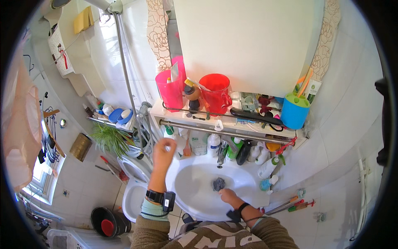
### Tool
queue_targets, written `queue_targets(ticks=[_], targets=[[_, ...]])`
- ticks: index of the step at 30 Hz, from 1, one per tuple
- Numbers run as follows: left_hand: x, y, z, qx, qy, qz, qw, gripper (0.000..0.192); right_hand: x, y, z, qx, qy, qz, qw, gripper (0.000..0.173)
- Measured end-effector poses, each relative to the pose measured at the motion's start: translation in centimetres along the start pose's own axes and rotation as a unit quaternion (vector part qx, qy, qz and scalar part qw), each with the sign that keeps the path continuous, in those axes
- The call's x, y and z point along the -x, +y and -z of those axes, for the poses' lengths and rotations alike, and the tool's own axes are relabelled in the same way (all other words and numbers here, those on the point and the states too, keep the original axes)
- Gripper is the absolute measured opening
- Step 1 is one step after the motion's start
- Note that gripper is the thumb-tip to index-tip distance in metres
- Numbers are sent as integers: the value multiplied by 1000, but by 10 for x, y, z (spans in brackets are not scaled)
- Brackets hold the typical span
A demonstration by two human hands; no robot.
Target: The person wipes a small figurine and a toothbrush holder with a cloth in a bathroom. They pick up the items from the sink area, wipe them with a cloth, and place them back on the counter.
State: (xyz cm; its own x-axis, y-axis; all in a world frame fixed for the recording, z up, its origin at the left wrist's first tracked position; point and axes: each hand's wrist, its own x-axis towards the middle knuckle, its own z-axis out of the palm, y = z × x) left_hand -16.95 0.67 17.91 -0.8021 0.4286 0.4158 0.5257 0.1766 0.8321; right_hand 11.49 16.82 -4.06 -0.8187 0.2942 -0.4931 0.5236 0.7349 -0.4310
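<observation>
My left hand [164, 153] is raised over the left rim of the white washbasin [189, 199], in front of the bottles. Its fingers curl towards the thumb and are slightly blurred; I cannot make out anything between them. Low over the basin, my right hand [229, 196] has its fingers curled in. Right at those fingertips sits a round dark grey scrubber [219, 184], apparently of wire mesh. Whether the fingers grip it is hidden by the hand. A chrome tap [222, 152] stands behind the bowl.
Several bottles, including a white pump bottle [213, 145], line the basin's back. Above them runs a metal rail [199, 127] under a shelf with a red mug [214, 93], a black comb [255, 115] and a blue holder [295, 112]. A toilet [134, 199] and black bucket [119, 218] stand left.
</observation>
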Motion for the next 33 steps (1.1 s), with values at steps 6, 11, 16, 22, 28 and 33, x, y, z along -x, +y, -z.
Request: queue_targets(ticks=[6, 11, 16, 22, 28, 33], targets=[[-86, 77, 8, -15, 205, -122, 971, 60, 10, 1, -4, -548, 53, 47, 833, 35], [-116, 112, -15, -64, 197, -127, 970, 96, 28, 6, -5, -130, 117, 99, 980, 29], [-127, 117, -13, -9, 110, -103, 989, 82, 44, 14, -10, -288, 52, 61, 954, 31], [-136, 119, 9, 145, 70, -153, 975, 68, 41, 12, 6, -289, 50, 40, 955, 32], [-126, 137, 78, 288, -22, -102, 952, 61, 26, 7, 4, -333, 7, 44, 942, 31], [-86, 135, 134, 321, -70, 1, 945, 67, 9, 16, 4, -454, 7, 68, 888, 28]])
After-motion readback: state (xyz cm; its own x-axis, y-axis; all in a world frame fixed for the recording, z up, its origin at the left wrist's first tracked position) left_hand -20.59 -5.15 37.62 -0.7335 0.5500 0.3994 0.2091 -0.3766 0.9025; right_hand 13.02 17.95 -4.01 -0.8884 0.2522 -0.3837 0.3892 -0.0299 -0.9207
